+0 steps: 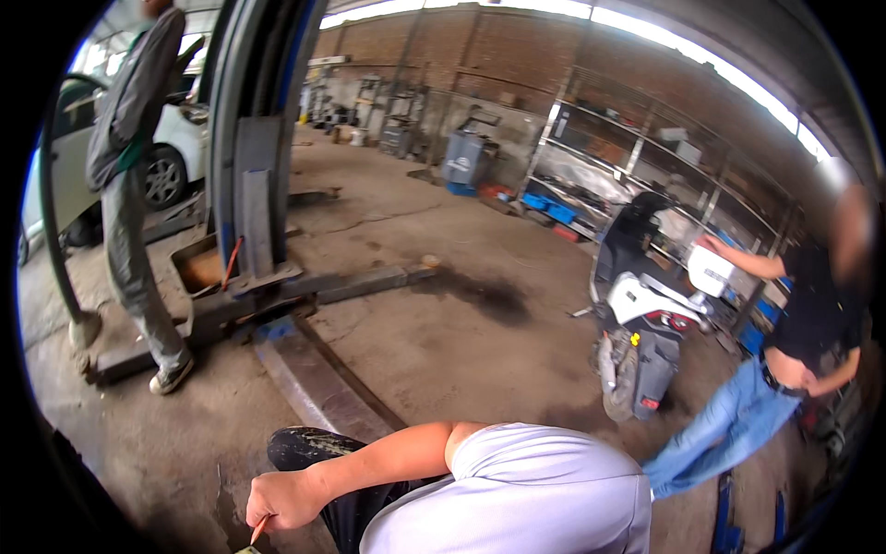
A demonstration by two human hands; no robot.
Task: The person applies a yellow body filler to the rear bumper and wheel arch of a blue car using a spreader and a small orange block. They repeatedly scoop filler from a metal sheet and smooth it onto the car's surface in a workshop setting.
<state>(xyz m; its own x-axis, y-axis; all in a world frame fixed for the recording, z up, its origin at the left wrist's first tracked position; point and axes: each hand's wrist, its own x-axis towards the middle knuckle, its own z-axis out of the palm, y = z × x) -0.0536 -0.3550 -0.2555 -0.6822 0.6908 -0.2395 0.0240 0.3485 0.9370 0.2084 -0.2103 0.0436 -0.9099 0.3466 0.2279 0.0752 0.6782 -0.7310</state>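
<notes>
The right hand [281, 499] is low in the pic, in front of the lift post [254, 138] and nearer to the camera, w/ its bare forearm coming out of a white sleeve [517, 489]. Its fingers are curled together into a closed fist, clamped on a thin orange stick [259, 528], maybe a pencil or a slim tool; I cannot tell which, because only a short piece shows under the fist. The stick points down to the concrete floor [443, 342], just beside a dark rounded shape [309, 448] that is under the forearm, prob. a knee in dirty trousers. The left hand is not in the pic. The stick looks light and stiff, so it should need little force, but it is thin and could roll or slip between the fingers, and the tip may snap if pressed sideways. In my judgement the best grip is close to the lower end, approx. where the fist is now. To the left of the post stands a person in grey clothes [129, 185], and a white car [175, 148] is behind them. Well to the right of the post is a scooter [646, 323], and a person in a black top and jeans [784, 369] leans beside it.
</notes>
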